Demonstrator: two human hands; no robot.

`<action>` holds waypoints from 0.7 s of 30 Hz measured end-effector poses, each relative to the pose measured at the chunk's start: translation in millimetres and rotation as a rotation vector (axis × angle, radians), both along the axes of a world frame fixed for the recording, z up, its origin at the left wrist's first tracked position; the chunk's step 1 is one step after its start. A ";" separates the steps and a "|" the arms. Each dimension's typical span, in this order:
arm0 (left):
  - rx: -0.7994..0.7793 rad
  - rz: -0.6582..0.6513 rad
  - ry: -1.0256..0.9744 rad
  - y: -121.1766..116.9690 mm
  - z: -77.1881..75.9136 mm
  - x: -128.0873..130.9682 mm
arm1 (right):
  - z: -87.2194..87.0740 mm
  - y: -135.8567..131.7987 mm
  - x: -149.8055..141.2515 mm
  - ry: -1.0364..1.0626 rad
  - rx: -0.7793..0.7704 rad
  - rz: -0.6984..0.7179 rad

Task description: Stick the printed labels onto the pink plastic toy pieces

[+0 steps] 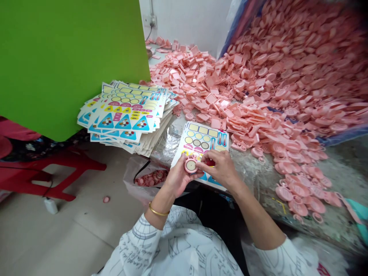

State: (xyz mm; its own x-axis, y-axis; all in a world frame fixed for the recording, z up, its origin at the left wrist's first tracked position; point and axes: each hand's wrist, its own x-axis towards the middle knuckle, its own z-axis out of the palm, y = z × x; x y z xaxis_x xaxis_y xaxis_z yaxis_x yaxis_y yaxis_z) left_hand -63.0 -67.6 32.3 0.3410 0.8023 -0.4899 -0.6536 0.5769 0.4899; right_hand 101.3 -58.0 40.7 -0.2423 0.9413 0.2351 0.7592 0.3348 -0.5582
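My left hand (178,174) is closed around a small round pink plastic piece (191,165) with a ring at its top. A pale yellow round sticker covers the face of the piece. My right hand (221,166) reaches in from the right, its thumb and finger at the edge of the piece. Something dark red (209,163), mostly hidden by the fingers, is held in this hand; its kind does not show. Beneath both hands lies a sticker sheet (201,134) with yellow rectangles and circles, pink half-rounds and blue triangles.
A thick stack of sticker sheets (126,111) stands left, beside a green panel (71,57). Pink plastic pieces (207,84) heap across the table and spill from a large bag at right. An open plastic bag (151,178) of pink pieces hangs below the table edge. A red stool (57,172) stands left.
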 end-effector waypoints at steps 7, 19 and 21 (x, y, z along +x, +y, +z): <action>0.057 -0.012 0.041 -3.8 -7.4 -0.4 | -3.6 -1.7 0.0 -0.026 0.007 -0.013; 0.198 -0.003 0.258 -12.0 -16.4 -8.8 | -0.6 -9.5 -12.4 -0.053 -0.063 -0.002; 0.173 0.046 0.376 -15.7 -19.6 -20.9 | -2.3 -18.3 -14.2 -0.053 -0.066 -0.023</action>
State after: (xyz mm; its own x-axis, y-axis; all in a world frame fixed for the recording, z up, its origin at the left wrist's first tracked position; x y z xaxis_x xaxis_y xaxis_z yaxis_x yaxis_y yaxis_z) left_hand -83.9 -83.2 12.7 0.1262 0.8939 -0.4302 -0.4340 0.4397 0.7863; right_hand 87.1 -76.3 38.4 -0.2313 0.9597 0.1593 0.7953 0.2809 -0.5372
